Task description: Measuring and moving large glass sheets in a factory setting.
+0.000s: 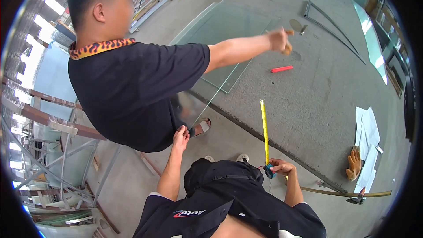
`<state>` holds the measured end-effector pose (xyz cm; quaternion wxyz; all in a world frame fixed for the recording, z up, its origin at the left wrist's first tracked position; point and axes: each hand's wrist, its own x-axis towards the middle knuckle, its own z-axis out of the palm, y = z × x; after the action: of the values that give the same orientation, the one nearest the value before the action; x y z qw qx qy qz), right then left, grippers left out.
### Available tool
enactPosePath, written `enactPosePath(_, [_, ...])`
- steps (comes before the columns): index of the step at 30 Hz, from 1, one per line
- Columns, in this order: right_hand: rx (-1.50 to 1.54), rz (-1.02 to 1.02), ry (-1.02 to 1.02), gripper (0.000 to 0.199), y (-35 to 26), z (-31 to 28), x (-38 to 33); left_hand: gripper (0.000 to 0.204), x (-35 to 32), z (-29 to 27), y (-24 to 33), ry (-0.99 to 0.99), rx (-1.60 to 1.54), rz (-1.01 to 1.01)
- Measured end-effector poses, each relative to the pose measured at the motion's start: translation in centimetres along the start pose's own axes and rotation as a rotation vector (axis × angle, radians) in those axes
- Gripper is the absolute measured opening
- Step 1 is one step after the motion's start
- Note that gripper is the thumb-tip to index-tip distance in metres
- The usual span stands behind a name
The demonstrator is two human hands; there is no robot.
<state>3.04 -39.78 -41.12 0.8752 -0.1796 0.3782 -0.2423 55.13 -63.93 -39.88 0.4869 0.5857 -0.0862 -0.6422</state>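
Yellow tape measure [264, 132] (stiff blade) in right hand [281, 166].

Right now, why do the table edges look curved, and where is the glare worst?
Head view: the fisheye lens bends the grey table edge toward the rim; bright windows at upper left blow out; the glass sheet shows pale sheen; the co-worker's outstretched hand is slightly motion-blurred.

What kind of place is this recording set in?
Probably a glass workshop: glass sheets lie on a big grey cutting table, the right hand holds a tape measure, and metal racks stand alongside.
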Motion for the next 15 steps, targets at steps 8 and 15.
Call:
enactPosePath(8, [0.037, -0.069, 0.048, 0.046, 5.2, -1.7, 0.6, 0.016, -0.9, -0.5, -0.8, -0.068, 0.092, -0.034])
enactPosePath(15, [-0.067, -0.129, -0.192, 0.044, -1.0, 3.3, 2.2, 0.017, -2.6, 0.1, -0.6, -0.022, 0.135, -0.081])
